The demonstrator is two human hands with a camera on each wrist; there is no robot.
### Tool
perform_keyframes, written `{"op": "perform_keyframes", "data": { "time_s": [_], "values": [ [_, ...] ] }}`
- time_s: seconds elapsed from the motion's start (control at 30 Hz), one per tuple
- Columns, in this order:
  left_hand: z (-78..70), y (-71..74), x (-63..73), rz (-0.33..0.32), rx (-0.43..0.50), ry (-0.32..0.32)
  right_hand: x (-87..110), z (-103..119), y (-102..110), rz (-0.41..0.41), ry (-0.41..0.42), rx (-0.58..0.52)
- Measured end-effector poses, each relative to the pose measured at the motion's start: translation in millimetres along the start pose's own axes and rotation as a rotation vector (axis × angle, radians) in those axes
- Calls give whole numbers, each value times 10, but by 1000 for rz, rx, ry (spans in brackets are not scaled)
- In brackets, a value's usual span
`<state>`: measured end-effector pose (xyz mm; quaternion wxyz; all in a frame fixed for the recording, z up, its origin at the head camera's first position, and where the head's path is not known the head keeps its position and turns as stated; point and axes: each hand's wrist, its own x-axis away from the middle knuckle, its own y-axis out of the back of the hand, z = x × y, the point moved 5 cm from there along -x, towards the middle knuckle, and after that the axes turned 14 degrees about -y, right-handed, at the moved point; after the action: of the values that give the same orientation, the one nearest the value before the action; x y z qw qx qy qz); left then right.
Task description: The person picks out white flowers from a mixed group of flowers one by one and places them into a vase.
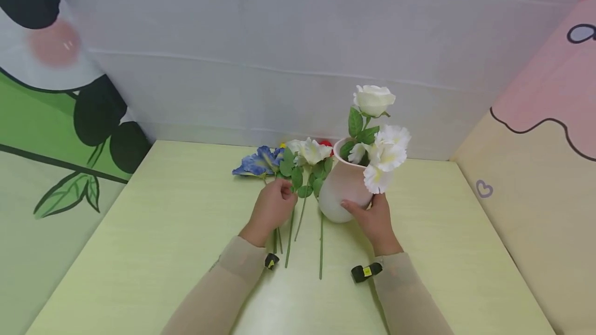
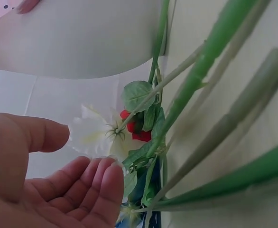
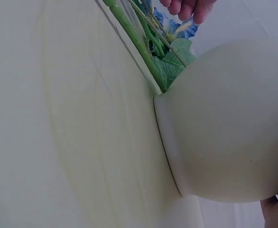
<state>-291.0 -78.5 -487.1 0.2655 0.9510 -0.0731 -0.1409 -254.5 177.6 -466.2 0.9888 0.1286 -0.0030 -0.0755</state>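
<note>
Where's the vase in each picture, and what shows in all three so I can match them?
Head: the vase is right of centre, in the right hand.
Left wrist: it fills the upper left.
Right wrist: it fills the right side.
Shared landmark: the left hand, respectively left of the vase, lower left, and top edge.

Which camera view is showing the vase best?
The head view: it shows the vase nearly whole, partly covered by the right hand and a white flower. The right wrist view shows its lower part, not its top; the left wrist view, only a cropped part.
</note>
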Motion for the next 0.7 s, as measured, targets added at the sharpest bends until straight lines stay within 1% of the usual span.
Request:
{"op": "perform_keyframes", "data": {
  "time_s": [0.1, 0.2, 0.23, 0.37, 0.47, 0.53, 0.6, 0.7],
  "values": [
    [15, -18, 8, 27, -12, 22, 72, 110, 0, 4, -6, 4],
    [13, -14, 17, 35, -44, 53, 67, 105, -3, 10, -11, 0],
    [16, -12, 18, 37, -55, 65, 49, 81, -4, 12, -13, -3],
    [42, -19, 13, 44, -90, 103, -82, -139, 2, 0, 4, -14],
    [65, -58, -5, 74, -152, 82, -141, -266, 13, -9, 15, -19],
    [69, -92, -14, 105, -212, 41, -136, -273, 19, -13, 9, -22],
    [72, -127, -10, 150, -272, 12, -136, -281, 18, -14, 9, -26],
    [67, -157, 6, 211, -314, 3, -141, -288, 13, -14, 22, -32]
  ]
}}
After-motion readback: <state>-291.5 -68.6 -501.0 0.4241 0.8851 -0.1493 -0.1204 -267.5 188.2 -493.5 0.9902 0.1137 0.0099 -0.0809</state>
